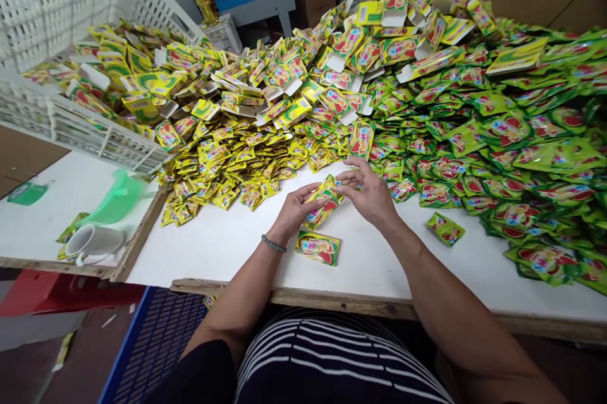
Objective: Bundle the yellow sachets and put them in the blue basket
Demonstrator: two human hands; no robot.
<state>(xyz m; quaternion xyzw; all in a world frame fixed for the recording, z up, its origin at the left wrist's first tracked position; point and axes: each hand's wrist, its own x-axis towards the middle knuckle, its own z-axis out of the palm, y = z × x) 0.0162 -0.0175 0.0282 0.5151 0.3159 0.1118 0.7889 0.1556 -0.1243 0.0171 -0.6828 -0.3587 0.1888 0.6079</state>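
Observation:
My left hand (296, 209) and my right hand (367, 193) meet over the white table (227, 258), both gripping a green-and-yellow foil sachet (323, 202). A printed sachet (317, 248) lies flat just below them, near my left hand. Another green sachet (444, 229) lies alone to the right of my right hand. Beyond my hands spreads a heap of small yellow sachets (237, 164), and a larger heap of green sachets (497, 132) fills the right side. Unfolded cartons (365, 56) lie on top towards the back.
A white slatted crate (57, 31) leans at the back left over a lower white table holding a green plastic scoop (116, 198) and a white mug (92, 243). A wooden edge (332, 299) runs along the table's front. A blue crate (156, 347) sits on the floor.

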